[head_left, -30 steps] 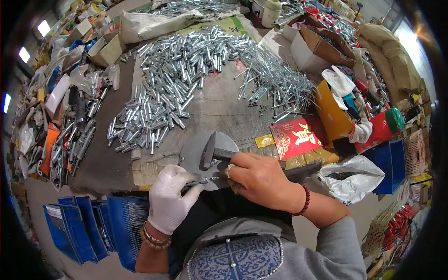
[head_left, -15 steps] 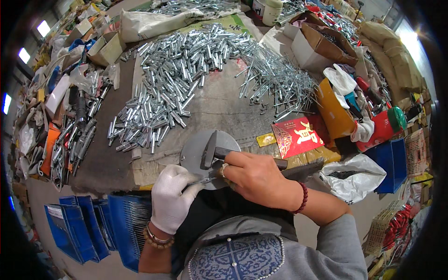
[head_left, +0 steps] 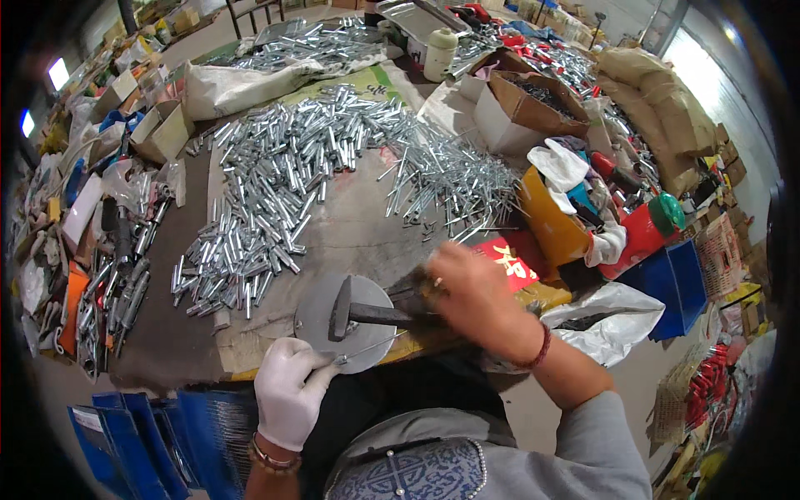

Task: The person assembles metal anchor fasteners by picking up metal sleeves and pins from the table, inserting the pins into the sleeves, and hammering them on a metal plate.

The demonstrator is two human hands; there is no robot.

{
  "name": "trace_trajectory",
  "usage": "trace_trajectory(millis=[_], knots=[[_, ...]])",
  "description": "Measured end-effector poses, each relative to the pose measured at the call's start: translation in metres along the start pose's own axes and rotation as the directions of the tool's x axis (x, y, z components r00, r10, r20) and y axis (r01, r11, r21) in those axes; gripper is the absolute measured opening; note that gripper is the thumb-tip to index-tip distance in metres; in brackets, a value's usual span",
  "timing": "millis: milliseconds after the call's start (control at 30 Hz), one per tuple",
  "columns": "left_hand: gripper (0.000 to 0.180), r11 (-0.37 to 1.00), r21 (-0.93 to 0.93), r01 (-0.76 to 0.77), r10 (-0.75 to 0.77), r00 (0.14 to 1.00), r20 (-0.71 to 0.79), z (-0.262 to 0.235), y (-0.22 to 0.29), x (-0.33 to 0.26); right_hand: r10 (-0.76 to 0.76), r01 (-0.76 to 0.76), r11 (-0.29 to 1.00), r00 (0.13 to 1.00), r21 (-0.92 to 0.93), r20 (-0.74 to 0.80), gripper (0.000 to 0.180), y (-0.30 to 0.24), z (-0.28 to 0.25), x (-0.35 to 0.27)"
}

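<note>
My left hand (head_left: 290, 390), in a white glove, pinches a thin metal rod (head_left: 372, 346) at its lower left end, where a small bright metal piece shows at the fingertips. The rod slants across a round grey metal disc (head_left: 312, 321) at the bench's front edge. On the disc rests a hammer (head_left: 342, 310), its dark handle pointing right. My bare right hand (head_left: 479, 296) is apart from the rod, past the handle and beside a red printed packet (head_left: 518, 254). Motion smears its fingers, so whether it holds anything is unclear.
Short metal tubes (head_left: 258, 200) are heaped beyond the disc, with thin metal pins (head_left: 467, 183) to their right. A yellow bin (head_left: 550, 221) and a white plastic bag (head_left: 612, 312) stand at right. Blue crates (head_left: 212, 433) sit below the bench's left front.
My right hand has left the rod and moved right, toward the red packet. My left hand still pinches the rod, now more exposed. The whole view has shifted slightly.
</note>
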State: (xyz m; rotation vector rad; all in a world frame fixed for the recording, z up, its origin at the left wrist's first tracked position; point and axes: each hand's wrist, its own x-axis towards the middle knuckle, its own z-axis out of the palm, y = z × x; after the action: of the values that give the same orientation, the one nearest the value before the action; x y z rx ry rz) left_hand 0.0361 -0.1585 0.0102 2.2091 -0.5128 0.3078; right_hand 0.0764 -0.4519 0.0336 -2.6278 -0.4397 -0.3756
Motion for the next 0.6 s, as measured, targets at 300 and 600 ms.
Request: trace_trajectory(millis=[300,600], knots=[[0.013,0.979,0.161,0.122,-0.141,0.983,0.118,-0.015,-0.009,-0.004,-0.226,0.258,0.928,0.963,-0.269,0.145,0.006,0.037,0.015,0.064],[0.015,0.995,-0.024,0.095,-0.092,0.990,0.108,0.006,-0.011,-0.010,-0.355,0.320,0.922,0.923,-0.217,-0.150,0.036,0.116,0.038,0.044]])
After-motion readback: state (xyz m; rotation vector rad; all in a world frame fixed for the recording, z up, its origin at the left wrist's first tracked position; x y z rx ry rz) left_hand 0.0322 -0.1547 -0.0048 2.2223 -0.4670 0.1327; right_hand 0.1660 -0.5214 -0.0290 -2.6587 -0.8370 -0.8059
